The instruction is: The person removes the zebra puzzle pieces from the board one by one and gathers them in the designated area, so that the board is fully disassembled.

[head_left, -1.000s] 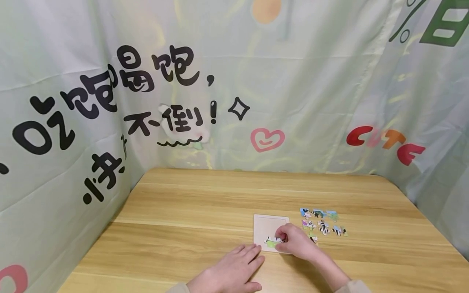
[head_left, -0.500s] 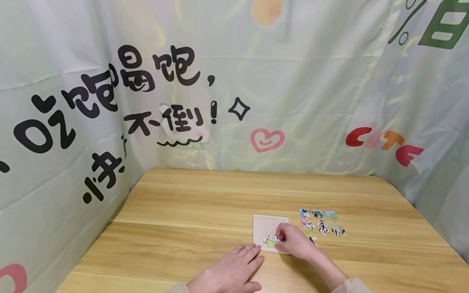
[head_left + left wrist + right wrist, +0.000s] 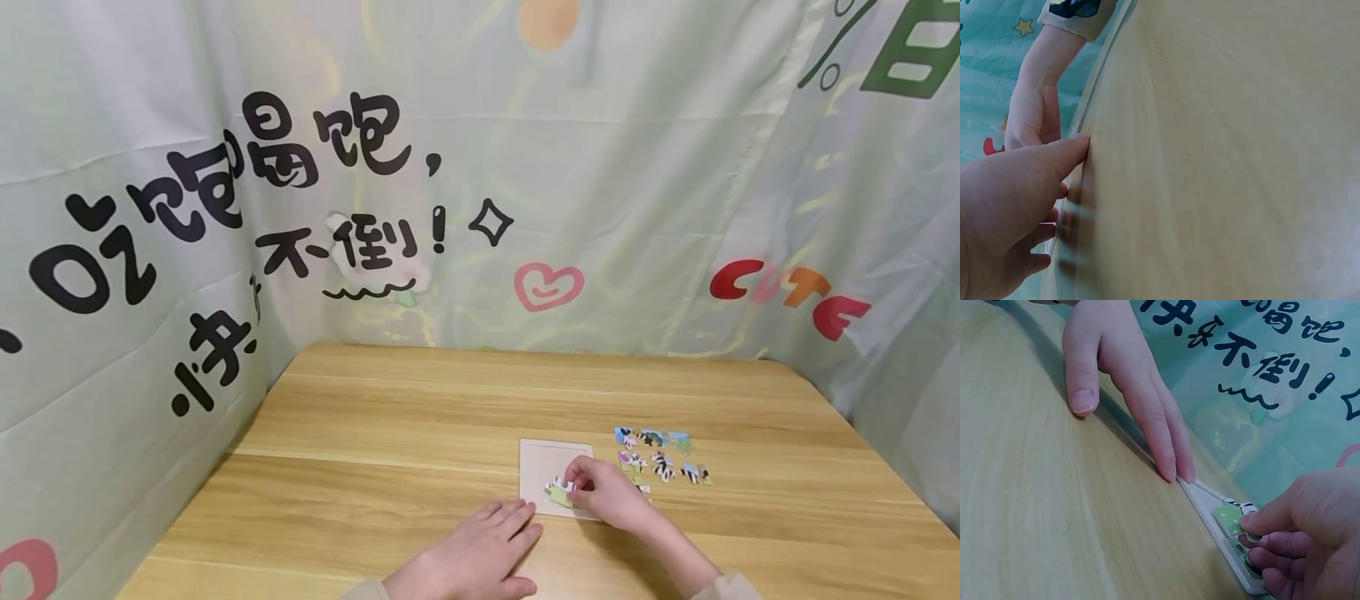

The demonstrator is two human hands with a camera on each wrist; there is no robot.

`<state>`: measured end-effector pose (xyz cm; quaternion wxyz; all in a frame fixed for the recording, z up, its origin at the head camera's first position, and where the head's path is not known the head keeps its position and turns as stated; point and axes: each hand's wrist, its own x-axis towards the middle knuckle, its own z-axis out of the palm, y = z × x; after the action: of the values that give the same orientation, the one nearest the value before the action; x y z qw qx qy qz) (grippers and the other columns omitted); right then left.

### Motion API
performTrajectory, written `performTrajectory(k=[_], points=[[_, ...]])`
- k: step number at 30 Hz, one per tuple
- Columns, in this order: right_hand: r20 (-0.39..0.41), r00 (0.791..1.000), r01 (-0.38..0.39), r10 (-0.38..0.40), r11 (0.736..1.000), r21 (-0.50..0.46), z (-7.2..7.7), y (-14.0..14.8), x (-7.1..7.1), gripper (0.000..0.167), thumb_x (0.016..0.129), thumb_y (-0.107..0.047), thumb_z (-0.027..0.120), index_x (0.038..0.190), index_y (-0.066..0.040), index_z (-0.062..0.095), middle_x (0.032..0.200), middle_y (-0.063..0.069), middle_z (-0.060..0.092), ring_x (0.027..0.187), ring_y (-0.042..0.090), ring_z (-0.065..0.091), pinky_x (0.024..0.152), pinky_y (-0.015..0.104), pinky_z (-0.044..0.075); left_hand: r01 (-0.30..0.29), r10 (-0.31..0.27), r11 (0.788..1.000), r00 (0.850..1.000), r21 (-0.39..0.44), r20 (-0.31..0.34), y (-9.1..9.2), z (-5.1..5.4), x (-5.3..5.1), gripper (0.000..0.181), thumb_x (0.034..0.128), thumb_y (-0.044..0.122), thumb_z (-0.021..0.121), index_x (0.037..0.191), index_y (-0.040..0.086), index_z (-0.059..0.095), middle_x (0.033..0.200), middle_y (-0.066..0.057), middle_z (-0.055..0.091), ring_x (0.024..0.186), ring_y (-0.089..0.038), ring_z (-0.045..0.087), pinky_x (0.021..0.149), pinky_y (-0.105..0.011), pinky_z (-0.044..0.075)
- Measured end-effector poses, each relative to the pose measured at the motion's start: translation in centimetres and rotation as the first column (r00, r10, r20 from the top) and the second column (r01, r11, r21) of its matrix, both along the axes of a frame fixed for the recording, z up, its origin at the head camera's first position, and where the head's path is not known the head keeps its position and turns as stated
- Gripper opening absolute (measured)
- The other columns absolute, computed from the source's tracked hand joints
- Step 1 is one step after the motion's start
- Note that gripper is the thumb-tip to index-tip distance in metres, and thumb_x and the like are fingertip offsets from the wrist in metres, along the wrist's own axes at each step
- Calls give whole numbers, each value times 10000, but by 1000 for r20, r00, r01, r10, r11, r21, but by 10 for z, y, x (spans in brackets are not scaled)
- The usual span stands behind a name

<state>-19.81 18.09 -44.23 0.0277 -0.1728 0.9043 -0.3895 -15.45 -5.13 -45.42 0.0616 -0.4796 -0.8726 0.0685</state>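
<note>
A pale square puzzle tray (image 3: pixel 538 463) lies on the table. My right hand (image 3: pixel 609 495) pinches a green jigsaw piece (image 3: pixel 559 495) with a black-and-white striped edge between thumb and fingers, over the near part of the tray. In the right wrist view, the pinched jigsaw piece (image 3: pixel 1227 519) looks slightly tilted, and more green printed surface (image 3: pixel 1242 551) shows beneath it, partly hidden by the fingers. My left hand (image 3: pixel 486 546) rests on the table with fingers extended, its fingertips touching the near left corner of the tray.
Several loose jigsaw pieces (image 3: pixel 663 465) lie in rough rows right of the tray; the nearest ones are partly behind my right hand. The wooden table (image 3: pixel 360 433) runs back to a printed cloth (image 3: pixel 637 208) hanging around it.
The green jigsaw piece has shifted slightly right and tilted up in my right hand, which moved a little the same way. My left hand has stayed in place.
</note>
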Motion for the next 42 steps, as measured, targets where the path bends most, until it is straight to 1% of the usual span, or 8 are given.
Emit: performTrajectory(k=[6,10,13,14,22,29,34,42], points=[[-31,999,26,-26,1000,8,5,7,2,134,771,-1,679,842,-72,590,716,-30,535,663,99,491,580,228,423,1,-1,1000,1000,-1,9,0,0,0,659,923,595,347,1378,126,428,1433,-81,376,1326,-197,322,1045,-341,323],[-57,997,45,-44,999,21,7,19,5,131,774,-20,688,832,-80,587,718,-45,541,668,59,497,647,255,431,1,-1,1000,1000,-13,9,0,0,0,668,920,602,341,1382,127,422,1436,-84,370,1329,-196,316,1044,-339,322],[-32,998,50,-50,999,-4,9,32,7,119,780,-31,683,832,-72,584,724,-29,543,669,64,501,654,256,435,2,-2,1000,1000,-21,3,0,0,0,671,920,605,333,1384,128,419,1439,-88,368,1330,-199,315,1045,-337,321],[-21,998,52,-52,999,-13,9,37,7,114,782,-37,682,831,-69,584,725,-21,540,663,67,497,609,237,434,2,-2,1000,1000,-22,2,0,-1,0,671,920,605,331,1383,128,419,1439,-89,367,1330,-200,315,1046,-336,320],[113,990,96,-83,989,-114,8,80,11,137,797,-66,675,873,-5,578,717,23,524,565,88,506,491,233,448,12,-12,1000,1000,-15,0,0,-2,0,665,928,597,316,1382,121,418,1437,-95,370,1331,-206,315,1044,-338,323],[222,972,118,-76,976,-183,10,110,18,196,829,-64,645,942,68,553,736,32,525,585,104,515,521,242,468,13,-13,1000,1000,-9,-7,0,-2,-1,659,929,593,325,1378,121,422,1434,-96,374,1329,-204,319,1039,-338,329],[286,951,169,-116,971,-167,8,126,22,207,849,-34,605,987,106,540,756,47,548,651,111,532,561,248,500,9,-9,1000,1000,-16,3,-1,0,-1,662,928,595,320,1382,123,419,1439,-93,368,1333,-204,312,1043,-338,323],[295,946,174,-133,978,-118,5,140,21,217,877,-58,589,1019,101,551,696,28,536,560,87,478,479,219,425,14,-15,1000,1000,-11,-10,0,0,-1,658,927,595,325,1373,122,428,1431,-96,379,1324,-206,327,1039,-340,329]])
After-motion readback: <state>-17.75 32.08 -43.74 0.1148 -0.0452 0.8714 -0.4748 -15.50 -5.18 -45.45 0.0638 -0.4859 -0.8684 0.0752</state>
